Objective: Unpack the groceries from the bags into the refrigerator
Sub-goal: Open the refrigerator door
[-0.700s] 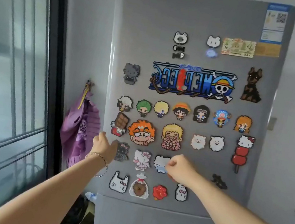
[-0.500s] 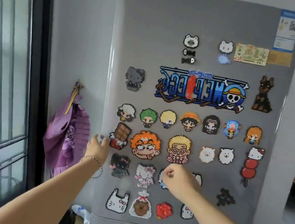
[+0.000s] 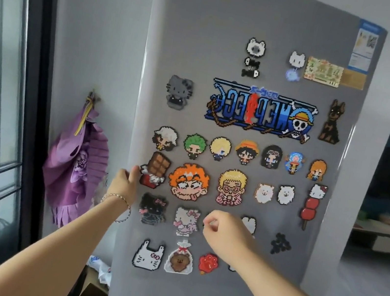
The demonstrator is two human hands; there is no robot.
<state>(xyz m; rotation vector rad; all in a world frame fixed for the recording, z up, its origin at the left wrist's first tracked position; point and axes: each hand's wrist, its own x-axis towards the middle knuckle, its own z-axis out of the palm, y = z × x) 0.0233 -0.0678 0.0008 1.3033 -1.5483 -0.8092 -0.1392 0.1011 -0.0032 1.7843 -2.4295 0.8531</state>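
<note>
risk lies in the pull; left hand (image 3: 124, 182) grips the refrigerator door (image 3: 261, 24) by its edge, right hand (image 3: 225, 233) curled and empty; a jerk could shed magnets (image 3: 188, 181); bag (image 3: 101, 268) sits low beside it.

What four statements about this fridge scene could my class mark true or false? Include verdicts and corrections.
1. The left hand grips the fridge door at its left edge. True.
2. The right hand holds a grocery bag. False: its fingers are curled and hold nothing.
3. A bracelet circles the left wrist. True.
4. The purple cloth hangs right of the fridge door. False: it hangs on the wall to the door's left.
</note>
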